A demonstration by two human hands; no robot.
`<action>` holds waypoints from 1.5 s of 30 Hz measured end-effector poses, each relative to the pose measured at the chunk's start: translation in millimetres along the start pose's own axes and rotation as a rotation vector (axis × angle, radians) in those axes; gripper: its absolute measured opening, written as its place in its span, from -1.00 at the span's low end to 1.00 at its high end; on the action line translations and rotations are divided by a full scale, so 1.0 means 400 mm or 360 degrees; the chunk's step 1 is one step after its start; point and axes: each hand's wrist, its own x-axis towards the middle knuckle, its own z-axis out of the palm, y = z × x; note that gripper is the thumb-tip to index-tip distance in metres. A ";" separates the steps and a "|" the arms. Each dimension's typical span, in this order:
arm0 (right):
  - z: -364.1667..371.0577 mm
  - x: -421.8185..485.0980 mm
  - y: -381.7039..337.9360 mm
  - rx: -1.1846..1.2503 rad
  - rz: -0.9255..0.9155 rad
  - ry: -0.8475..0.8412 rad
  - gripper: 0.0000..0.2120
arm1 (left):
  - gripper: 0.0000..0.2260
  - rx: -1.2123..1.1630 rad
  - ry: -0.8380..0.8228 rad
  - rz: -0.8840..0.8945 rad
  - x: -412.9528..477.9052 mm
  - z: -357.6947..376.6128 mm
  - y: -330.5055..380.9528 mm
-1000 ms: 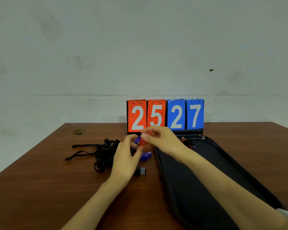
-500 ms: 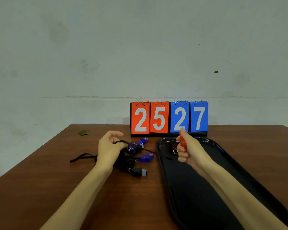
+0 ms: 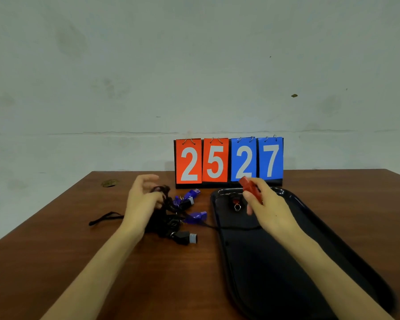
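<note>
From my remote seat I count two hands in the head view. The right hand (image 3: 270,211) pinches one red whistle (image 3: 249,188) between thumb and fingers and holds it in the air above the far end of the single black tray (image 3: 263,273), just in front of the number cards. The left hand (image 3: 141,202) rests on the tangle of black lanyards (image 3: 164,225) left of the tray. Its lower fingers curl round a loop of cord, while its upper fingers are blurred and look spread.

One whistle in the tray (image 3: 235,200) lies at the far end, dark with a bit of red and one metal ring. One black cord runs from the tangle over the tray's left rim and ends under the right hand.

In and around the tangle I make out two purple whistles (image 3: 195,217) for certain (a third purple piece beside the far one is partly hidden, so I cannot tell whether it is a separate whistle). There are also two dark whistles with grey mouthpieces. The clearer black whistle (image 3: 185,237) is nearest me.

The only readable writing is on the flip scoreboard (image 3: 229,160), which stands at the back of the brown table (image 3: 79,250). It has four ring-bound cards with white digits: two orange-red ones reading 2 and 5, then two blue ones reading 2 and 7.
</note>
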 end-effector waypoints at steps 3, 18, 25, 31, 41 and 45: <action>-0.011 -0.011 -0.033 0.0603 0.0119 -0.0146 -0.73 | -0.35 0.0268 -0.0361 0.0265 -0.038 0.031 0.010; 0.032 -0.068 -0.073 0.1439 0.0193 -0.0065 -0.79 | -0.80 -0.0382 -0.1051 -0.0279 -0.145 0.134 -0.002; 0.015 -0.045 -0.025 0.1335 0.0397 0.0099 -0.80 | -0.90 0.0244 -0.1001 -0.0236 -0.114 0.113 -0.003; 0.007 -0.032 -0.006 0.1161 0.0467 -0.0135 -0.81 | -0.93 0.0610 -0.0713 0.0259 -0.108 0.106 -0.025; 0.025 -0.063 -0.029 0.0085 -0.0235 -0.0695 -0.92 | -0.86 0.0552 -0.0514 0.0719 -0.124 0.105 -0.005; 0.016 -0.072 -0.044 0.0339 -0.0336 -0.0732 -0.90 | -0.94 0.0197 -0.0693 0.0220 -0.109 0.089 0.014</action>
